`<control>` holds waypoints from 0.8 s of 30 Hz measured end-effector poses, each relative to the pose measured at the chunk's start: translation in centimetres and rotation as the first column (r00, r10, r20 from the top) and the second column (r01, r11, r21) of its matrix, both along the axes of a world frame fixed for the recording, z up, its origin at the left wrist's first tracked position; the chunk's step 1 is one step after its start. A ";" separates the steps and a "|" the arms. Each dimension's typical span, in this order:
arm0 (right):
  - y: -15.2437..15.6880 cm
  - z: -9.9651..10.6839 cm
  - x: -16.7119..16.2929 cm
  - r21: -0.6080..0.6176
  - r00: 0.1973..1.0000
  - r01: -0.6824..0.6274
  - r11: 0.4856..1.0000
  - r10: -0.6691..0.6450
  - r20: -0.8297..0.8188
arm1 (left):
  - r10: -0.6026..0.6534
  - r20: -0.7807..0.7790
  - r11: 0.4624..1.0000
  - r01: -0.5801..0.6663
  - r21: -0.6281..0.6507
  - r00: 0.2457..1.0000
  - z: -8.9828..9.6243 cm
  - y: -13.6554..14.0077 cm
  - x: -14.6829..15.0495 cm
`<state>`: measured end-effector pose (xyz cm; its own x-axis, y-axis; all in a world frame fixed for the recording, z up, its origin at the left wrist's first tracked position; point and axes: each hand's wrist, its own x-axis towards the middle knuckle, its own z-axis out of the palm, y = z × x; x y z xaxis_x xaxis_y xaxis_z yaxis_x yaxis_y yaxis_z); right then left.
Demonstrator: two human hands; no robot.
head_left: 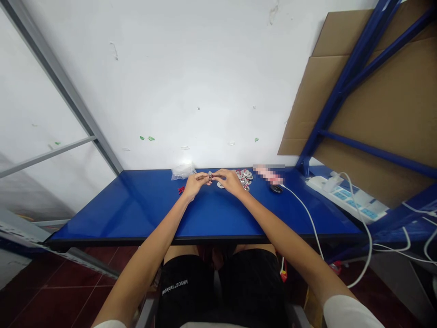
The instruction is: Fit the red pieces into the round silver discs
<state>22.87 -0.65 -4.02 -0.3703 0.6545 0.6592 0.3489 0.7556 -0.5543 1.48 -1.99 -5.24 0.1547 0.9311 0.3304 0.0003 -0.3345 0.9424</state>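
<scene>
My left hand [195, 185] and my right hand [230, 180] meet over the blue table, fingertips pinched on a small silvery-grey piece [210, 175] between them. Its exact kind is too small to tell, and the fingers cover part of it. Just beyond my right hand lies a pile of flat, round silvery pieces with red bits [244, 175], partly hidden by that hand. Several small red pieces [181, 189] lie close to the left of my left hand. Behind them, a clear plastic bag [183, 170] rests near the wall.
The blue table [136, 205] runs along a white wall. At the right are a black rounded object [276, 188] with a white cable, a blurred pink item [268, 174] and a white power strip [344, 197] with plugs. Blue metal posts [341, 91] and cardboard [300, 105] border that side.
</scene>
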 end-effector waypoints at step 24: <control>-0.5 0.8 0.7 0.048 0.995 0.045 0.998 -0.049 0.084 | 0.000 -0.064 0.998 0.004 0.055 0.998 0.8 -0.3 0.2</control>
<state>23.54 -1.10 -3.25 -0.3957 0.6421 0.6566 0.4287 0.7615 -0.4862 1.67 -2.33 -4.47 0.1791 0.9112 0.3709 0.0591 -0.3863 0.9205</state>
